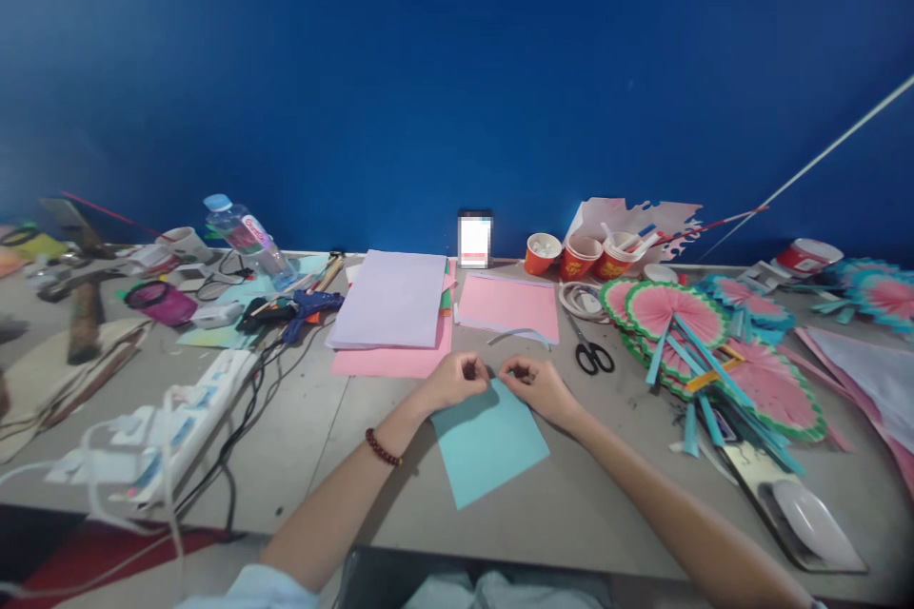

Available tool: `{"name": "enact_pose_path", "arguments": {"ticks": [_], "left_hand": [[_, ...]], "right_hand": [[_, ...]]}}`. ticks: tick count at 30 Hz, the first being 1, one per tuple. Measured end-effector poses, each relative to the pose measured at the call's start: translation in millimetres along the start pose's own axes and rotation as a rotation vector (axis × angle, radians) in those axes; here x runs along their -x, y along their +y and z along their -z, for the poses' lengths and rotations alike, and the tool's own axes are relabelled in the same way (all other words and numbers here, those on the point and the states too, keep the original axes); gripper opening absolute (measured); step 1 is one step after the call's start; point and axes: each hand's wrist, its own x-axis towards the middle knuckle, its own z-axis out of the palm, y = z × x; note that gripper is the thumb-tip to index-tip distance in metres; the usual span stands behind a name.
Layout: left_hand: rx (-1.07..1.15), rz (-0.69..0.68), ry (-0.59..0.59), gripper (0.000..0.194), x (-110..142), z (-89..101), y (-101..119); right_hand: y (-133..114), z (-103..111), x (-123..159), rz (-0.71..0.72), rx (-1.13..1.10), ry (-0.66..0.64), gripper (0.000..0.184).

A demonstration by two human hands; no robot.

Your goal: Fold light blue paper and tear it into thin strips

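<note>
A square sheet of teal paper (491, 447) lies turned at an angle on the grey table in front of me. My left hand (463, 379) pinches its far edge from the left, fingers curled and closed. From the other side, my right hand (534, 386) has thumb and fingers together at the same far edge, close to the left. The fingertips hide the exact spot of each hold. Just beyond the hands, a narrow pale strip (520, 333) curves over a pink sheet (508, 306). To the right of that lie black-handled scissors (595, 358).
Lilac paper (391, 298) is stacked at the back left. Pink-and-green paper fans (675, 314) spread on the right, with a white mouse (810, 519) nearer me. Paper cups (543, 252) and a phone (475, 240) stand along the wall. A power strip (204, 419) with cables, a bottle (249, 238) and a hammer (84, 319) occupy the left.
</note>
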Motion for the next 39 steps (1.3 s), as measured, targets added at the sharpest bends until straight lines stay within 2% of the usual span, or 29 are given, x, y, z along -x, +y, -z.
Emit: {"name": "enact_pose_path", "arguments": {"ticks": [17,39], "left_hand": [[-0.035,0.026,0.033,0.006,-1,1.1,1],[0.011,0.045,-0.005,0.006,-4,2.4,-9]], "right_hand": [[-1,15,-6,-0.031,0.037,0.021,0.017],[-6,42,-11,-0.086,0.013,0.088,0.023]]}}
